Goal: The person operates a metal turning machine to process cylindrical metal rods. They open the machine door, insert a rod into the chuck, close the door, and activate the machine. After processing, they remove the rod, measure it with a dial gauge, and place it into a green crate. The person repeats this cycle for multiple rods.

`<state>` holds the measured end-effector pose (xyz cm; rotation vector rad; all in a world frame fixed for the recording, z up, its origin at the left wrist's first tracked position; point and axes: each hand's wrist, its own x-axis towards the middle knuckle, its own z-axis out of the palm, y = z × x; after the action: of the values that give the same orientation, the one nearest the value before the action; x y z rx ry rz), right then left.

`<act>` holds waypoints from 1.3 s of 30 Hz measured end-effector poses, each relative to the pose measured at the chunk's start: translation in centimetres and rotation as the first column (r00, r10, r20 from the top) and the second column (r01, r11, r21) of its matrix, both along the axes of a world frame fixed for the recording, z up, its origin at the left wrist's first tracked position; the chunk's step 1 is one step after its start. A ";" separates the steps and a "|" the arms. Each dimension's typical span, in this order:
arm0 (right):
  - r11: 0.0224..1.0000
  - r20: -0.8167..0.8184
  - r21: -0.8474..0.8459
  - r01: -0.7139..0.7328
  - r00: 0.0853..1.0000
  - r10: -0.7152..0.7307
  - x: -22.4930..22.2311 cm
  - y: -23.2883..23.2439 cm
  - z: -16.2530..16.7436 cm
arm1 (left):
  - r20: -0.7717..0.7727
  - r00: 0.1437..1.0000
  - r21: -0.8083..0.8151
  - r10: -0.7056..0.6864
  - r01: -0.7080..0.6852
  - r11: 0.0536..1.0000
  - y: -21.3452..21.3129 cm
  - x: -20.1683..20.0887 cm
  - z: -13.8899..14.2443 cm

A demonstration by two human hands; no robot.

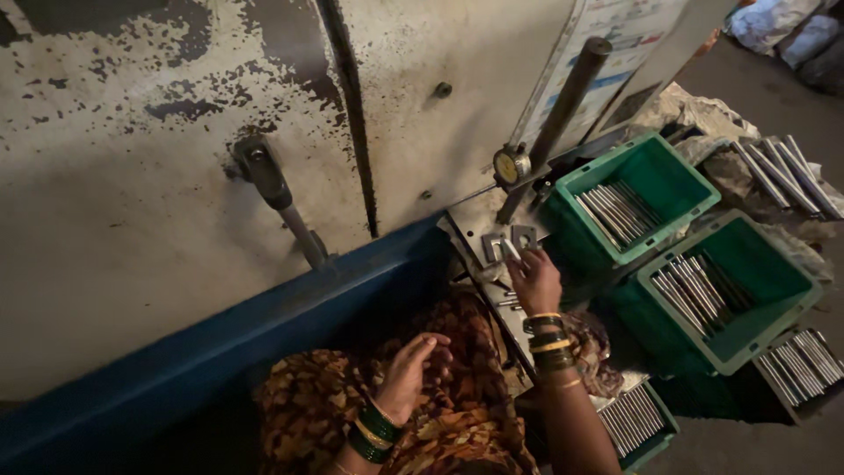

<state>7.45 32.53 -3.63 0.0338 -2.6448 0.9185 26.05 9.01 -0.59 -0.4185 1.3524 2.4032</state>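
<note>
My right hand (534,280) reaches forward to a small metal gauge fixture (510,239) on a grey plate, its fingers on a short metal rod (511,250) lying in the fixture. A round dial gauge (511,164) stands just above on a dark post (567,98). My left hand (411,371) rests over my lap on patterned brown cloth (457,413), fingers loosely curled, and I cannot tell whether it holds anything. Both wrists wear bangles.
Two green bins (694,189) (782,299) at the right hold several metal rods. More rods lie in trays at lower right (804,365), at bottom (633,420) and on cloth at upper right (782,171). A worn white machine panel (158,176) with a blue ledge (220,343) fills the left.
</note>
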 end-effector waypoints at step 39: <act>0.963 0.026 -0.241 -0.125 0.991 0.135 -2.7 2.4 2.7 | 0.027 1.000 0.063 0.001 -0.003 0.998 -0.5 1.0 0.2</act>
<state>4.80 34.90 -0.95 0.1328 -2.5752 1.2888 27.04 8.55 -0.36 -0.4345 1.2613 2.4261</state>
